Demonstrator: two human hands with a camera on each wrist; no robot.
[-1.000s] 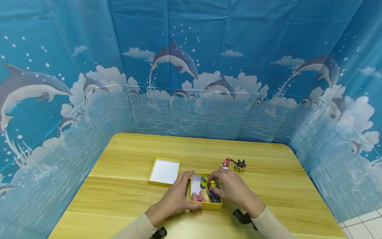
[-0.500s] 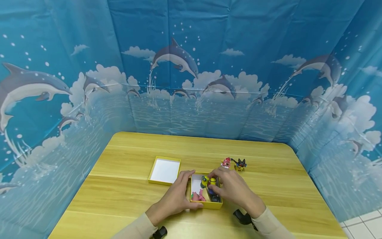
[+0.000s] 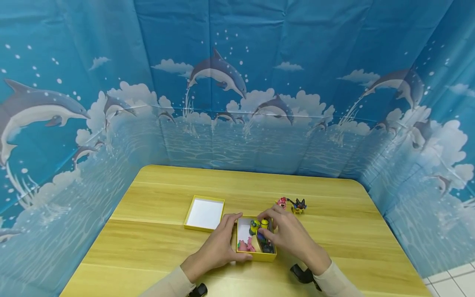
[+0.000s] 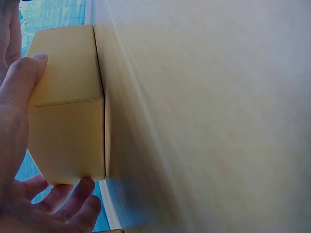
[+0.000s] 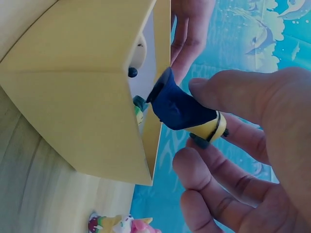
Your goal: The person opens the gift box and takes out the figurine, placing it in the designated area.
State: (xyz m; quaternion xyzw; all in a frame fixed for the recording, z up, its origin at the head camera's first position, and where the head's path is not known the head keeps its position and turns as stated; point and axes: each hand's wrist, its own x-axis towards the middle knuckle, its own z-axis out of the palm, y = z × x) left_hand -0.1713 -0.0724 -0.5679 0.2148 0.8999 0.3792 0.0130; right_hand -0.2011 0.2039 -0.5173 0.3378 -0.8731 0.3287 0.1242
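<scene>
In the head view, a small yellow box (image 3: 262, 257) stands uncovered on the table. My left hand (image 3: 218, 244) holds it from the left, thumb on the near wall and fingers round the far corner; the left wrist view shows that thumb (image 4: 30, 68) on the wall. Over the box's right side, my right hand (image 3: 291, 235) pinches a minion figurine (image 5: 182, 104) with a dark blue body and yellow head, tilted at the box opening. Inside lie another yellow minion figurine (image 3: 254, 226), pink figurines (image 3: 243, 245), a cream rounded piece (image 3: 256, 243) and a dark figurine (image 3: 267, 248).
Left of the box lies the yellow lid (image 3: 205, 212), white inside facing up. Behind my right hand stand a pink figurine (image 3: 281, 202) and a black-and-yellow figurine (image 3: 298, 205) with pointed ears. A dolphin-print curtain (image 3: 237, 136) surrounds the wooden table (image 3: 148, 231).
My right hand has shifted slightly left and up with the blue-and-yellow minion figurine, more of which now shows. The left hand and box stay in place.
</scene>
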